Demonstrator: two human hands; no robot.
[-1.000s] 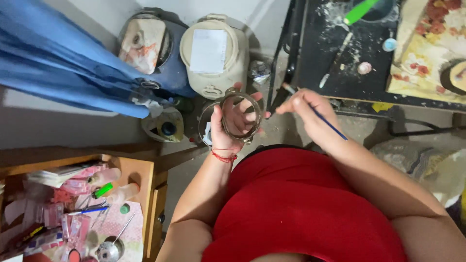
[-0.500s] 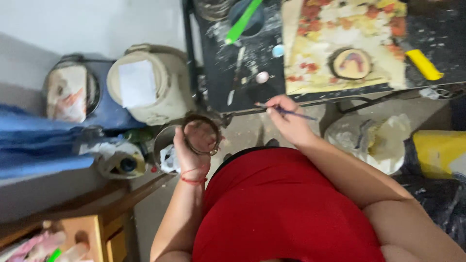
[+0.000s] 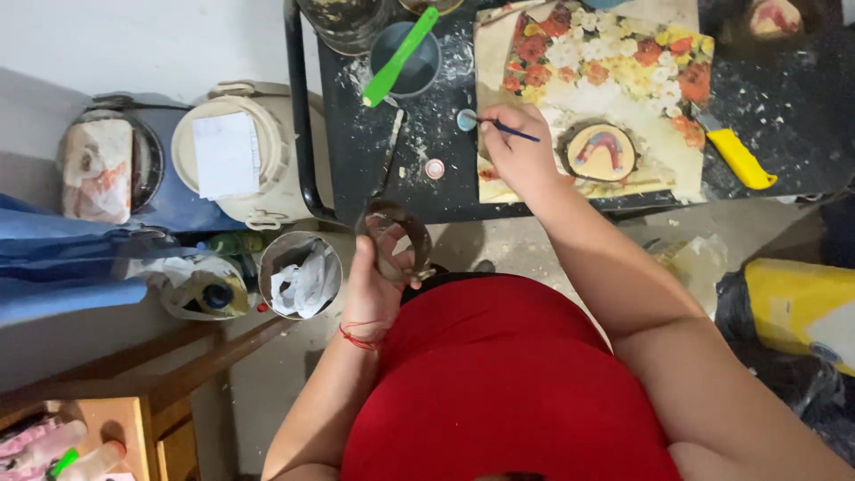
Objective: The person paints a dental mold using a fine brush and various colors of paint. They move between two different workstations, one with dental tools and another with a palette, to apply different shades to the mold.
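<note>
Left hand (image 3: 378,285): clasps a round ring-shaped band (image 3: 394,240) upright above the lap.
Right hand (image 3: 517,151): pinches a thin paintbrush (image 3: 509,130), tip at a small blue paint cap (image 3: 466,119).
Band handling: likely light, stiff and thin-walled; best gripped by the rim.
Position: band below the black table (image 3: 356,160), well apart from the right hand.
Nearby: round painted wooden disc (image 3: 602,151) on flowered cloth (image 3: 614,62), yellow-handled knife (image 3: 737,157).

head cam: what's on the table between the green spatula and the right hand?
Head view: a small blue paint cap, which the brush in the right hand reaches, past the green spatula.
</note>
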